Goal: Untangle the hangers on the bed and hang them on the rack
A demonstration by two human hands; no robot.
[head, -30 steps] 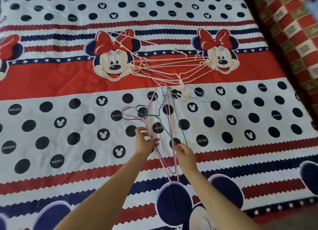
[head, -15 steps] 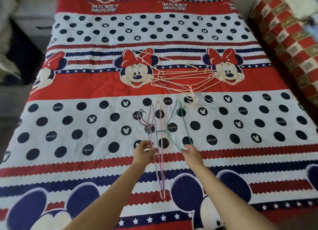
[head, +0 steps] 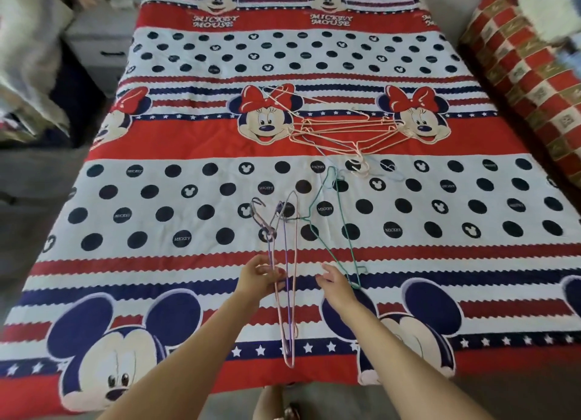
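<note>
My left hand grips thin pink and purple wire hangers, lifted over the near part of the bed, their hooks pointing away from me. A green hanger stands to the right of them; my right hand is at its lower corner, fingers spread, and whether it still grips the wire is unclear. Farther up the bed lies a tangled pile of cream hangers on the red stripe. No rack is in view.
A red checkered cushion or blanket runs along the bed's right side. A white drawer unit and a heap of pale fabric stand to the left. Grey floor shows in front of the bed.
The view has pulled back from the bed. The coloured hangers came toward me, away from the cream pile, and the green one has parted to the right from the pink and purple ones.
</note>
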